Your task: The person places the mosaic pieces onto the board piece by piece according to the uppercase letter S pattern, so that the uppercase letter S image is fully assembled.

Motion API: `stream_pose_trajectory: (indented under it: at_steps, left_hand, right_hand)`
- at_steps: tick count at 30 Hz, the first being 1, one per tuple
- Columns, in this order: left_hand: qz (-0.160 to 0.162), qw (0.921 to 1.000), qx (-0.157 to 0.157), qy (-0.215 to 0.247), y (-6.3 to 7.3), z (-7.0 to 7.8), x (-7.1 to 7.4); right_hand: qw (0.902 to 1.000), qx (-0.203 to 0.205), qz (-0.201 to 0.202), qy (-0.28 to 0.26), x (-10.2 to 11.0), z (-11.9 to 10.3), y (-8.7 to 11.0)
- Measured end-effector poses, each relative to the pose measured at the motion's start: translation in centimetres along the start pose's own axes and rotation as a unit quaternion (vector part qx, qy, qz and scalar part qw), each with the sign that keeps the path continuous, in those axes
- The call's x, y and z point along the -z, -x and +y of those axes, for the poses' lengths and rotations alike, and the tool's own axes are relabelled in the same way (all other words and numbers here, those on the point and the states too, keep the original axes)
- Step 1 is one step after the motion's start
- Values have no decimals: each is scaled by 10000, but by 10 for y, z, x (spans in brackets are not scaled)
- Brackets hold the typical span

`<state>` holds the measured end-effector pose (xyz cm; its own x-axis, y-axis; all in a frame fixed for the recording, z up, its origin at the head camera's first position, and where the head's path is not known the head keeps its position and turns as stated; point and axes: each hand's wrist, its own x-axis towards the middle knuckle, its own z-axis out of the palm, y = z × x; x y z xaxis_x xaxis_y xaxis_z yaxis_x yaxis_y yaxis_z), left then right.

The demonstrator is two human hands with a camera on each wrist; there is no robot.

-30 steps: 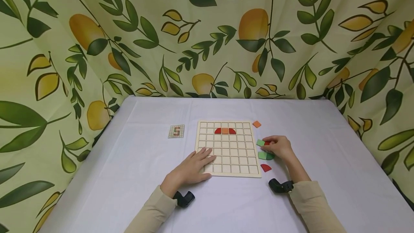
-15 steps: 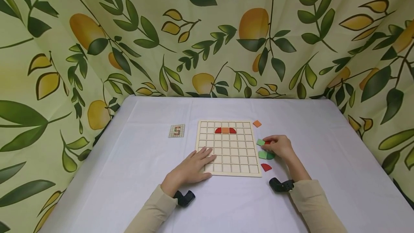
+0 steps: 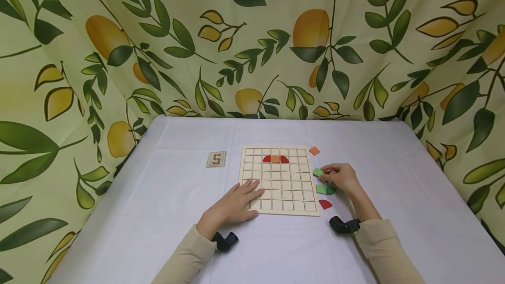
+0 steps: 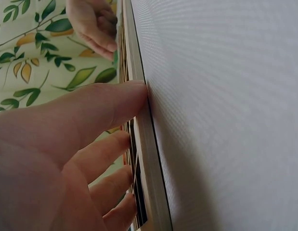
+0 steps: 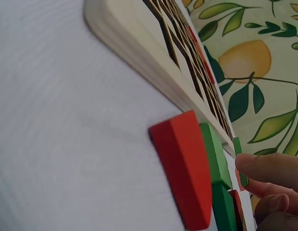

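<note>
Picked at a small red piece (image 3: 327,172) right of centre in the head view, wedged among loose tiles just off the right edge of the wooden grid board (image 3: 279,179). Pinched it between the right hand's (image 3: 340,178) curled fingers (image 5: 269,168), with a green square (image 3: 318,172) touching on its left and a green pair (image 3: 325,189) just below. Lay further down: a red quarter-round (image 3: 325,204) alone on the counter (image 3: 158,214), seen large at centre in the right wrist view (image 5: 182,175). Sat apart near the board's upper right corner: an orange square (image 3: 314,150). Held the board flat with the left hand (image 3: 232,205), fingers (image 4: 105,163) straight and spread over its lower left cells, thumb tip against the rim. Already filled in the second row: a red, orange, red arch (image 3: 275,159). Rested left of the board: a small pattern card (image 3: 216,159). Judged as the pick-up stage, piece gripped but not lifted. Called next for a clean lift clear of the green neighbours, then a carry leftward over the grid and a squared drop into a cell, with care not to nudge the adjoining tiles.
</note>
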<state>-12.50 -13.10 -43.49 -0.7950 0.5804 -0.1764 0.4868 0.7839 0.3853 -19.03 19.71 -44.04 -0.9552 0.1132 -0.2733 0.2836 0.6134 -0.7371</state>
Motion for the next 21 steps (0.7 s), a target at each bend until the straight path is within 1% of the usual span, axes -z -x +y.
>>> stream_pose_trajectory:
  at_steps: [7,17,21]
  left_hand:
    - [-17,10000,26,23,1,0,1]
    - [-5,10000,-2,-13,1,2,2]
    - [1,10000,-19,-34,1,2,2]
  right_hand:
    - [9997,220,-91,50,-1,-4,2]
    - [9983,494,-304,-10,-5,-11,4]
    - [9980,540,-331,-39,-8,-14,5]
